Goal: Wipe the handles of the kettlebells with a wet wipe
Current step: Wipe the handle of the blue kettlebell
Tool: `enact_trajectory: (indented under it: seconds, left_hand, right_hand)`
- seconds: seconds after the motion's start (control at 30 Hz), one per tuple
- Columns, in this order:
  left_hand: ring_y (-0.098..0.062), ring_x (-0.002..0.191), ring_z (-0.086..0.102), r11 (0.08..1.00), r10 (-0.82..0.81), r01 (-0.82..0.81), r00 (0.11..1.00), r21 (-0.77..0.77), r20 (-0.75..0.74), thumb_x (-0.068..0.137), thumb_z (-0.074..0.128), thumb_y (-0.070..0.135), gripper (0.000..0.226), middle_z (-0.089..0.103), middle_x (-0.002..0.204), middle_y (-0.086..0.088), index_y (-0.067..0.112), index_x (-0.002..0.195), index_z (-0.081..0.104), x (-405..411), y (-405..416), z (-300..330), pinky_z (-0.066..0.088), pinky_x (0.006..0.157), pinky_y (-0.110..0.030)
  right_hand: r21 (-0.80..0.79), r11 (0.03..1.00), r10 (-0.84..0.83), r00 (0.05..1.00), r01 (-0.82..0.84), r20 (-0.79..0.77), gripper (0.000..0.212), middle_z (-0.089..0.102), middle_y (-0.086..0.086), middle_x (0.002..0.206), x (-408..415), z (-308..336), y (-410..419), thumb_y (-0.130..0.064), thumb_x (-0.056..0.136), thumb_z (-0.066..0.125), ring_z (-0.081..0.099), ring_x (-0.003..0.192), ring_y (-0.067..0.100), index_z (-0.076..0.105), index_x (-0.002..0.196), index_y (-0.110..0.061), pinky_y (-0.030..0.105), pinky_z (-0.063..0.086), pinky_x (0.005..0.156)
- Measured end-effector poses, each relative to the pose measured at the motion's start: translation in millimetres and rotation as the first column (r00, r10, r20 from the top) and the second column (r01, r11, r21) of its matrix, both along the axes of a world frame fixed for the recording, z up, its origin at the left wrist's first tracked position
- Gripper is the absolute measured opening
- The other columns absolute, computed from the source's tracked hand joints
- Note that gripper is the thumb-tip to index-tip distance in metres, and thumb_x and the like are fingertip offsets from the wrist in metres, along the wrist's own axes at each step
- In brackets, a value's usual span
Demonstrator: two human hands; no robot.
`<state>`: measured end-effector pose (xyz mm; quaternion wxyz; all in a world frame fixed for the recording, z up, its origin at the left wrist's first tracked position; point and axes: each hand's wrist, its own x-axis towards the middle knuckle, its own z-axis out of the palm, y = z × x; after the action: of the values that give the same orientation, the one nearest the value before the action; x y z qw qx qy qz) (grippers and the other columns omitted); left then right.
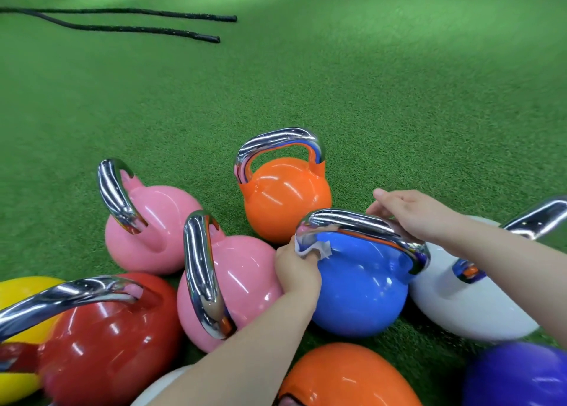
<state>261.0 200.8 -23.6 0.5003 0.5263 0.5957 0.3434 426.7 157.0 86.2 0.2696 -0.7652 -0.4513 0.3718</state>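
Observation:
A blue kettlebell (359,295) with a chrome handle (356,221) stands in the middle of a cluster of kettlebells. My left hand (296,270) grips a white wet wipe (319,249) wrapped round the left leg of that handle. My right hand (414,215) holds the right end of the handle's top bar, its fingers curled over the chrome. Two pink kettlebells (245,283) (159,221) stand to the left, and an orange one (285,197) stands just behind the blue one.
A red kettlebell (110,338) and a yellow one (21,292) sit at the lower left. White (466,307), purple (515,375) and a second orange kettlebell (346,378) crowd the lower right. Two black battle-rope ends (184,34) lie on green turf (368,83) far back.

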Motion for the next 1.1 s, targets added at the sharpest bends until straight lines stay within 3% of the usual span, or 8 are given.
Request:
enact_trajectory:
  seconds: [0.23, 0.37, 0.57, 0.67, 0.83, 0.97, 1.03, 1.1]
  left_hand:
    - [-0.026, 0.085, 0.061, 0.991, 0.124, -0.126, 0.991, -0.051, -0.043, 0.072, 0.063, 0.005, 0.014, 0.062, 0.098, -0.013, 0.008, 0.086, 0.061, 20.9, 11.9, -5.3, 0.049, 0.080, -0.037]
    - [-0.019, 0.077, 0.059, 0.996, 0.026, -0.029, 0.999, -0.084, -0.031, 0.074, 0.062, 0.008, 0.014, 0.065, 0.088, -0.005, 0.013, 0.087, 0.062, 16.9, 18.6, -0.1, 0.047, 0.069, -0.027]
    - [-0.013, 0.072, 0.058, 0.967, -0.170, 0.190, 0.977, -0.168, 0.128, 0.070, 0.045, -0.017, 0.046, 0.069, 0.076, 0.011, 0.015, 0.099, 0.063, 5.9, 26.0, 31.5, 0.048, 0.052, -0.017]
    - [-0.011, 0.075, 0.055, 0.923, -0.361, 0.362, 0.932, -0.130, 0.032, 0.065, 0.037, -0.025, 0.058, 0.065, 0.078, 0.008, 0.023, 0.088, 0.061, -1.2, 37.6, 43.3, 0.043, 0.057, -0.020]
    - [-0.017, 0.076, 0.042, 0.655, -0.754, 0.717, 0.595, -0.240, -0.280, 0.066, 0.045, -0.020, 0.045, 0.047, 0.076, -0.006, 0.020, 0.085, 0.056, -5.8, 62.7, 75.9, 0.035, 0.059, -0.025]
    - [-0.025, 0.081, 0.051, 0.025, -0.984, 0.923, 0.090, -0.384, 0.154, 0.067, 0.074, 0.005, 0.057, 0.054, 0.093, -0.019, 0.022, 0.117, 0.054, -10.9, 94.5, 97.5, 0.044, 0.075, -0.032]
    - [-0.017, 0.102, 0.055, -0.005, -0.933, 0.915, 0.141, -0.403, 0.332, 0.064, 0.076, 0.050, 0.071, 0.057, 0.116, -0.006, 0.027, 0.125, 0.048, -13.7, 103.7, 94.9, 0.045, 0.088, -0.024]
    - [-0.010, 0.105, 0.056, 0.144, -0.877, 0.866, 0.336, -0.478, 0.344, 0.065, 0.046, 0.079, 0.075, 0.062, 0.113, 0.005, 0.027, 0.118, 0.053, -10.6, 102.5, 87.3, 0.044, 0.091, -0.023]
  right_hand:
    - [0.023, 1.000, -0.004, 0.999, 0.004, -0.035, 0.048, 0.069, 0.021, 0.096, -4.8, -0.6, 4.8, -0.042, 0.098, 0.033, 0.060, 0.070, 0.026, 0.068, 0.092, -0.010, 0.029, 0.046, 0.062]
    - [0.035, 0.999, -0.011, 0.999, 0.013, -0.049, 0.047, 0.070, 0.016, 0.097, -5.3, -0.2, 5.1, -0.042, 0.098, 0.033, 0.065, 0.088, 0.036, 0.068, 0.093, -0.011, 0.038, 0.051, 0.075]
    - [-0.012, 1.000, -0.025, 0.996, 0.024, -0.087, 0.048, 0.068, 0.012, 0.101, -4.1, 2.2, 5.6, -0.044, 0.098, 0.032, 0.061, 0.084, 0.029, 0.067, 0.096, -0.011, 0.032, 0.045, 0.069]
    - [-0.028, 0.999, -0.025, 0.993, 0.022, -0.117, 0.048, 0.067, 0.006, 0.101, -5.1, 6.3, 7.6, -0.044, 0.098, 0.031, 0.062, 0.091, 0.038, 0.066, 0.100, -0.011, 0.029, 0.041, 0.061]
    - [-0.042, 0.999, -0.014, 0.995, 0.009, -0.103, 0.051, 0.067, 0.000, 0.106, -4.2, 10.2, 13.0, -0.045, 0.099, 0.027, 0.063, 0.094, 0.026, 0.065, 0.105, -0.012, 0.028, 0.047, 0.075]
    - [-0.062, 0.998, -0.040, 0.992, 0.033, -0.123, 0.049, 0.068, 0.000, 0.104, 0.0, 3.6, 14.8, -0.045, 0.099, 0.027, 0.063, 0.092, 0.019, 0.065, 0.103, -0.014, 0.029, 0.043, 0.075]
    - [-0.064, 0.997, -0.053, 0.991, 0.045, -0.127, 0.048, 0.068, -0.002, 0.100, 2.4, -1.4, 14.2, -0.046, 0.099, 0.028, 0.059, 0.079, 0.012, 0.066, 0.098, -0.017, 0.026, 0.042, 0.068]
    - [-0.079, 0.995, -0.073, 0.985, 0.061, -0.156, 0.047, 0.067, -0.002, 0.097, 4.5, -5.6, 13.1, -0.047, 0.098, 0.030, 0.059, 0.075, 0.018, 0.066, 0.096, -0.017, 0.029, 0.045, 0.064]
